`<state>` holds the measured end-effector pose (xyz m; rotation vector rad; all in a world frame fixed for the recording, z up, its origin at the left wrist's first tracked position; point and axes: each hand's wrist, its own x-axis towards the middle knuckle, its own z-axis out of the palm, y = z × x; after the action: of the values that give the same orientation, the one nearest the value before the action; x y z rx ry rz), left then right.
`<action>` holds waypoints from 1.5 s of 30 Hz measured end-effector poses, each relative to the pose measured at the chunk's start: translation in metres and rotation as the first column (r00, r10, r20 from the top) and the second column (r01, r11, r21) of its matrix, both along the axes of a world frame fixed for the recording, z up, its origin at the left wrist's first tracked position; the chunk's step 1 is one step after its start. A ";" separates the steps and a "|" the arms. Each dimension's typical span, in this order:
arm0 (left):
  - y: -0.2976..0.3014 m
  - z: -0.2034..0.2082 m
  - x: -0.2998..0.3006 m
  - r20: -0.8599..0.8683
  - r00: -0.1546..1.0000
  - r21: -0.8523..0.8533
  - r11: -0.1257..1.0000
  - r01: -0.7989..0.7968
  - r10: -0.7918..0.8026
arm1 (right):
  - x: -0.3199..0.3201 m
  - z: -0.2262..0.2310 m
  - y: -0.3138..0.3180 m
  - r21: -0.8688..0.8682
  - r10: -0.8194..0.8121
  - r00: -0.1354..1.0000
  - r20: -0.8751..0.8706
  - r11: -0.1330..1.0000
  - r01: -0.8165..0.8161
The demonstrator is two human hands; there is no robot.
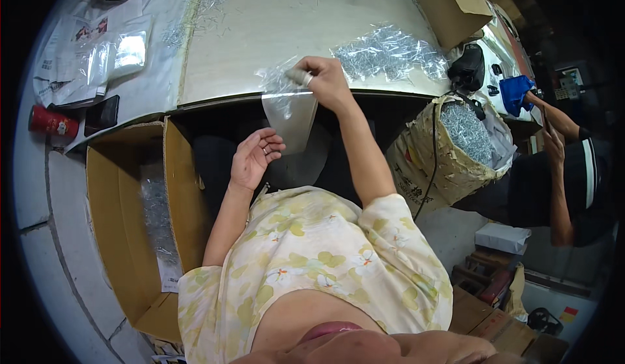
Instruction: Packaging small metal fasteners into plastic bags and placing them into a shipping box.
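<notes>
A clear plastic bag point(290, 118) hangs in front of the table's near edge. My right hand point(329, 83) pinches its crumpled top, and a pale cover sits on one fingertip. By the bag's lower left side is my left hand point(252, 160), palm turned up, fingers loosely bent and apart. A ring shows on one of its fingers. Whether those fingertips touch the bag, I cannot tell. Just beyond my right hand, a heap of filled clear packets point(390, 53) with thin silvery pieces lies on the table point(241, 45).
A tall cardboard box point(104, 195) with packets inside stands at my left. On the right is a sack point(416, 149) full of small metal pieces point(465, 130). Loose pieces lie along the table's far side. A co-worker's hand point(532, 100) holds something blue at the right.
</notes>
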<state>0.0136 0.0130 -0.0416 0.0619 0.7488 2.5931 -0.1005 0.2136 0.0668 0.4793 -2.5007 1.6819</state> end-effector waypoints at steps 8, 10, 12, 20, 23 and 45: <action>-0.005 0.001 -0.001 0.041 0.999 -0.097 0.995 0.005 -0.001 | -0.026 -0.014 0.079 0.588 -0.407 0.797 -0.446 0.538 0.604; -0.002 -0.003 -0.004 0.035 0.999 -0.085 0.996 0.001 0.002 | -0.033 -0.015 0.078 0.551 -0.361 0.767 -0.531 0.540 0.636; -0.002 -0.001 -0.008 0.050 0.998 -0.094 0.995 0.030 -0.025 | -0.035 -0.017 0.072 0.513 -0.321 0.727 -0.607 0.541 0.666; -0.051 0.041 -0.033 -0.266 0.900 -0.491 0.754 -0.436 0.347 | -0.104 0.017 0.031 0.899 -0.176 0.920 -0.350 0.212 0.383; -0.075 0.065 -0.061 -0.527 0.682 -0.536 0.424 -0.730 0.507 | -0.212 0.021 0.005 0.709 -0.125 0.967 -0.222 0.661 0.247; -0.115 0.062 -0.132 -0.865 0.384 -0.457 -0.192 -0.869 0.322 | -0.305 0.047 -0.026 -0.028 -0.144 0.984 0.101 0.989 0.147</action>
<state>-0.1181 -0.1017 0.0209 -0.1390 3.3089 2.1488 -0.4059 0.1874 0.1136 0.2082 -2.4990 1.7309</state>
